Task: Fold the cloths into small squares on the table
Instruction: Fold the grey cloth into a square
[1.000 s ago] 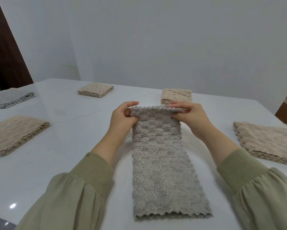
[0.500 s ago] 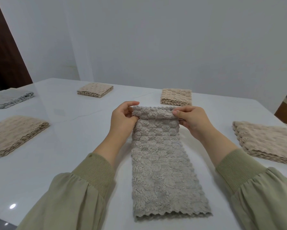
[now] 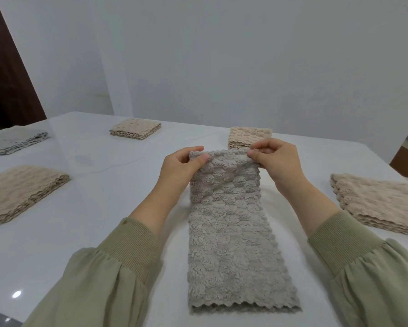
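Pinching the grey cloth (image 3: pixel 231 244) with fingers of left hand (image 3: pixel 181 171) and right hand (image 3: pixel 280 164).

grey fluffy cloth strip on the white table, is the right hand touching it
Touching. The head view shows the right hand pinching the far right corner of the long grey fluffy cloth between thumb and curled fingers, with no gap visible.

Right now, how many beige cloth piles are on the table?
4 beige piles: the near-left pile, the back-left pile, the far-centre pile, partly hidden by the right hand, and the right pile. More may lie outside the view.
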The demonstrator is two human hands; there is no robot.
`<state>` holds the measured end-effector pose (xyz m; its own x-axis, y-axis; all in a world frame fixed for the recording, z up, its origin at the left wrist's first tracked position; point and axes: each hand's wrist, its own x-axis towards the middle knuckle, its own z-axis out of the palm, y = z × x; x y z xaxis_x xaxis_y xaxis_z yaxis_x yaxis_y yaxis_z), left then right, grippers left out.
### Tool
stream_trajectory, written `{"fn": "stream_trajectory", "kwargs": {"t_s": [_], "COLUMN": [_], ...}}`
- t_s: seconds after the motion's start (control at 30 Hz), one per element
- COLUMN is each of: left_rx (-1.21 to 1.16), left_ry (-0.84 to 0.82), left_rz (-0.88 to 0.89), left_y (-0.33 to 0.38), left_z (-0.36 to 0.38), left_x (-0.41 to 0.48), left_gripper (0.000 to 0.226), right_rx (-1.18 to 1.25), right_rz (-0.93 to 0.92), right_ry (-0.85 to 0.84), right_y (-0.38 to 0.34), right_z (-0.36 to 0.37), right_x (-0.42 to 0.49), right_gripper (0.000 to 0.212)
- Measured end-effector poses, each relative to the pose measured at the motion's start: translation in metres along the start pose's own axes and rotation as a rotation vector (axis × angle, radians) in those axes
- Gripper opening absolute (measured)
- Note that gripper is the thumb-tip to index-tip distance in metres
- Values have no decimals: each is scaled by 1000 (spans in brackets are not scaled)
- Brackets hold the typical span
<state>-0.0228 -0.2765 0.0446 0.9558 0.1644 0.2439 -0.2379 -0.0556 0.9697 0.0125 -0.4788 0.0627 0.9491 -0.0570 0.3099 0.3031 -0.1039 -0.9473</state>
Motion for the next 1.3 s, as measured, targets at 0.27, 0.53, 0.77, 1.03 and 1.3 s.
{"fn": "stream_trajectory", "kwargs": {"t_s": [0.27,0.53,0.77,1.03,1.3], "left_rx": [-34,-204,-39,66,660], "left_ry": [-24,-177,3,54,143], "left_rz": [-20,-158,100,199,221], "left_y": [7,13,16,18,18], "left_z": [0,4,9,10,-4], "left_x": [0,-7,-9,-11,-5], "left_gripper": [15,14,20,28,5], "right_rx": [-122,-116,-168,-55,-633], "right_rz": [-70,-86,-143,124,-87], "right_ry": [-121,-239,-212,-362,-179], "right_y": [-17,-31,-38,-35,-31], "right_z": [-2,-2,1,3,1], "right_x": [-1,-3,-5,-6,-3], "right_gripper": [21,21,18,27,23]}}
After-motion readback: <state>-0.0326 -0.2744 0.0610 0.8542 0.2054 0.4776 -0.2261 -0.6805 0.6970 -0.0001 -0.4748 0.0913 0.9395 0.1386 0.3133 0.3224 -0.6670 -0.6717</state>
